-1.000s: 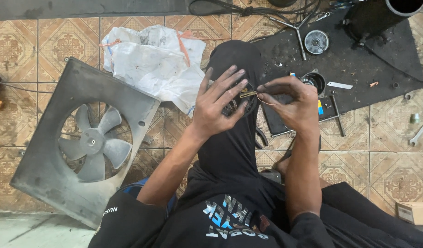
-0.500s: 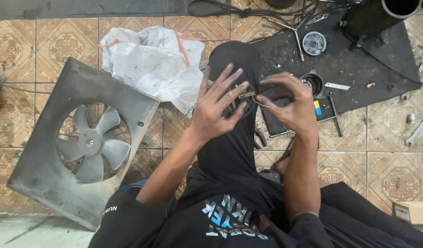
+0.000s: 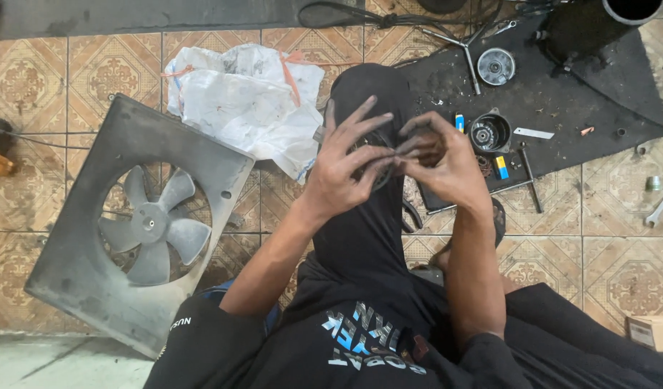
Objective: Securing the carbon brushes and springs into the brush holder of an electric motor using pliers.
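Observation:
I sit on a tiled floor with one knee point(image 3: 367, 86) raised in black trousers. Both hands meet over that knee. My left hand point(image 3: 346, 169) has its fingers spread and its fingertips rest on a small dark round part point(image 3: 380, 169). My right hand point(image 3: 447, 169) curls around the brownish end of the same part point(image 3: 430, 149), thumb and fingers pinched on it. Most of the part is hidden by my fingers.
A grey square fan shroud with its fan point(image 3: 141, 223) lies on the left. A crumpled white plastic bag point(image 3: 245, 101) sits behind it. A black mat point(image 3: 562, 101) on the right carries a motor housing point(image 3: 490, 133), a round metal part point(image 3: 495, 66) and hand tools. A spanner point(image 3: 659, 209) and cardboard box point(image 3: 652, 331) lie far right.
My two hands have drawn closer together. The thin metal piece seen between the fingertips earlier is now covered by my right fingers.

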